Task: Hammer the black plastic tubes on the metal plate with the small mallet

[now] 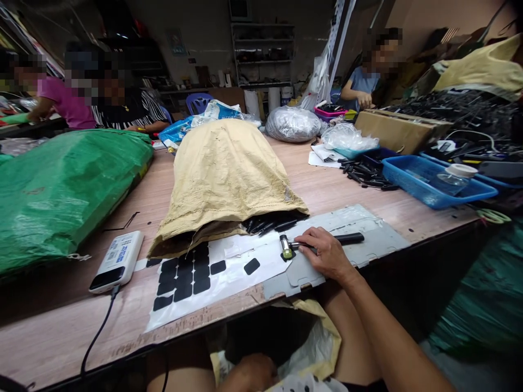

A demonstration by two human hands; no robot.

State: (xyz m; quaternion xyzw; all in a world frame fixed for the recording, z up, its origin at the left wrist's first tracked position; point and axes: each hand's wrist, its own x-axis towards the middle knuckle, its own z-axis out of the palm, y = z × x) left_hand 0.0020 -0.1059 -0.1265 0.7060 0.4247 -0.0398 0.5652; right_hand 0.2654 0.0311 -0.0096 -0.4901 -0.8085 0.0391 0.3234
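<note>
My right hand [324,251] is closed around the shaft of a small hammer [346,238], close to its head. The hammer has a silver head with a yellow-green face and a black grip, and it lies low over a grey board [379,231]. Below the table edge, my left hand [254,371] is at the mouth of an open sack [333,332] between my legs; its fingers are in shadow and hard to make out. A white sheet with black rounded stickers [186,277] lies left of the hammer. Black parts [273,223] spill from a beige sack [232,169] just behind.
A white power bank [117,261] with a cable lies left. A green sack [69,185] fills the far left. On the right are a blue tray [433,198] with a jar, loose black parts [362,173] and a cardboard box [396,130]. Several people sit farther back.
</note>
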